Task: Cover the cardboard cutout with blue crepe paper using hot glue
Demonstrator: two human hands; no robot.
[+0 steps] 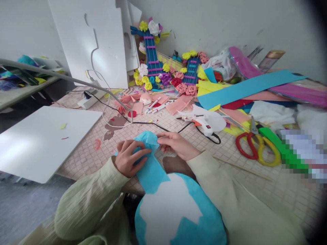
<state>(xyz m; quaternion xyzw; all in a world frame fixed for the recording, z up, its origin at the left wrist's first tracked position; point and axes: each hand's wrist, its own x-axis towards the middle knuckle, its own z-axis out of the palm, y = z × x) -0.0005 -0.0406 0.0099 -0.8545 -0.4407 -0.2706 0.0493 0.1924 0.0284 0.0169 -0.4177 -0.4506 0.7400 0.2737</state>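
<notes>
A flat white foam board (pixel 43 143) lies on the left of the pink tiled table (pixel 87 154). Next to it the left hand (pixel 129 158) is closed around crinkled turquoise tissue paper (pixel 150 170), which seems to be wrapped over a white guitar-shaped cutout (pixel 168 207) near the table's front edge. The right hand (pixel 176 143) pinches the paper's top edge. Farther right lie a white plastic glue gun (pixel 204 122) and red-and-yellow scissors (pixel 252 148).

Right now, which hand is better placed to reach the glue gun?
Right, probably. The glue gun lies on the table just beyond the right hand, on that side. The left hand grips the blue paper, farther from the gun, and would have to cross over.
</notes>
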